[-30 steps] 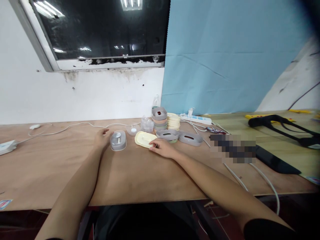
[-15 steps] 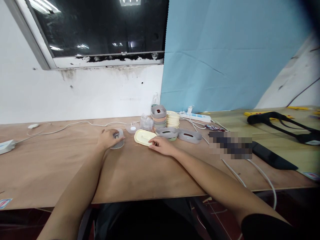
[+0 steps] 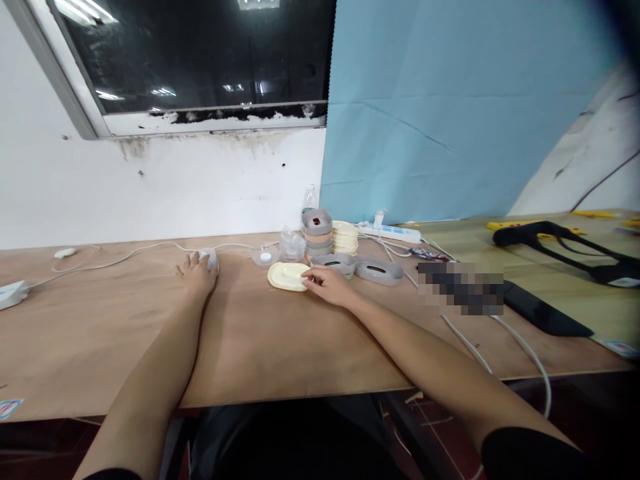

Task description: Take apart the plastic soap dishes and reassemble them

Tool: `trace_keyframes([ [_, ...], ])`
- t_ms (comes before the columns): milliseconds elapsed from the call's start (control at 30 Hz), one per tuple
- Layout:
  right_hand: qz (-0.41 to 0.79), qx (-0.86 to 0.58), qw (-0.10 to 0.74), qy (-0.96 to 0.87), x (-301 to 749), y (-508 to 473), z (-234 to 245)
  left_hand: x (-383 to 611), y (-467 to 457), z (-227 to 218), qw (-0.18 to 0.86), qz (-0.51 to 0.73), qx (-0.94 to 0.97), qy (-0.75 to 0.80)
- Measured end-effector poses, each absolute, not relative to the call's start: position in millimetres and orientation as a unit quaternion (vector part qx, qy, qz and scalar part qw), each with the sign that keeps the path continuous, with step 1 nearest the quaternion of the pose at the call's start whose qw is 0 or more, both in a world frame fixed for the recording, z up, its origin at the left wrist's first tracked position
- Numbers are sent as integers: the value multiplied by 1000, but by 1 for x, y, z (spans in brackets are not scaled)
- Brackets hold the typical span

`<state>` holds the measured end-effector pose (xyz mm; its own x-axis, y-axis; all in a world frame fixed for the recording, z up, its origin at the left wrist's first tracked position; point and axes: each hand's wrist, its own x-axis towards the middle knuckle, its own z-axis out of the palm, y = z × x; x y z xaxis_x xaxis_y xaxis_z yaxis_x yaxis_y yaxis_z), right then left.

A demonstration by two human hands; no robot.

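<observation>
My left hand (image 3: 195, 272) lies over a small grey box with a clear lid (image 3: 211, 257) at the far middle of the wooden table (image 3: 280, 347). Its fingers are wrapped over the box, and only the box's right end shows. My right hand (image 3: 327, 287) is curled with its fingertips on the near right edge of a pale yellow oval lid (image 3: 287, 275) that lies flat on the table. The two hands are about a forearm's width apart.
Behind the yellow lid stand a stack of coloured boxes (image 3: 318, 235), a stack of yellow lids (image 3: 345, 238), two grey trays (image 3: 379, 271), a clear lid (image 3: 265, 255) and a plastic bag (image 3: 291, 245). A power strip (image 3: 393, 233) and white cables (image 3: 500, 333) run right. A black frame (image 3: 565, 247) lies far right.
My left hand closed over the grey box and slid it left, away from the yellow lid. My right hand stayed at the yellow lid's edge.
</observation>
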<state>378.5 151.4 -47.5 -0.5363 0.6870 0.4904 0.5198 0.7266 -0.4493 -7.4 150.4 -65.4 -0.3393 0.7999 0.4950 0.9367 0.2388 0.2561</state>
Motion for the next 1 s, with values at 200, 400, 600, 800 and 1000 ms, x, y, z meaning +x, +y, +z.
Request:
trace_keyframes([
  [200,102,-361,368,-850,389,157,-45,16,146,-58,196,-302,-583,-728],
  [400,95,-359,352,-859,386,157,-48,83,137,-55,136,-201,-792,-560],
  [600,73,-365,371,-851,391,160,-44,113,129,-60,120,-192,-847,-480],
  [800,58,-356,330,-872,392,159,-44,110,130,-61,117,-189,-852,-474],
  [1000,78,-295,250,-919,384,158,-51,112,125,-53,123,-227,-847,-465],
])
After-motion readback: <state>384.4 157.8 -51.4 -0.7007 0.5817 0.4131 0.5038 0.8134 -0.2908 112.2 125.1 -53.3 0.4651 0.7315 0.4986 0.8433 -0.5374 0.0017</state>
